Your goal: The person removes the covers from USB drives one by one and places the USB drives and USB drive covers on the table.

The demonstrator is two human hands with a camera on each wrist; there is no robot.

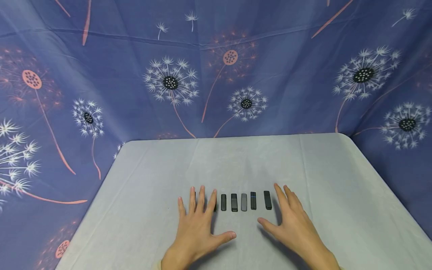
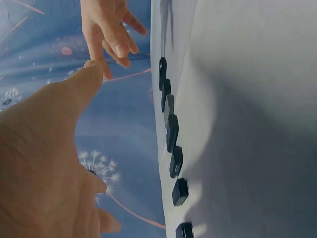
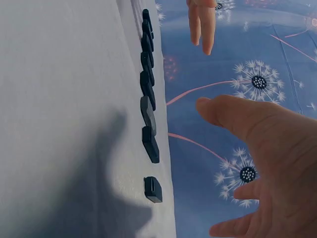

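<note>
Several small, flat, oblong sticks, looking like USB flash drives, stand in a side-by-side row on the table. Most are black; one is a grey stick, and beside it lies a black stick with a blue line. A wider gap separates the rightmost black stick from the others. My left hand hovers palm down with fingers spread, hiding part of the row's left end. To the right of the row, my right hand is held over the table, thumb apart from the fingers. Neither hand holds anything.
A pale grey cloth covers the table, whose corners are rounded. Behind and along both sides hangs a blue curtain printed with dandelions. Both hands cast shadows on the cloth.
</note>
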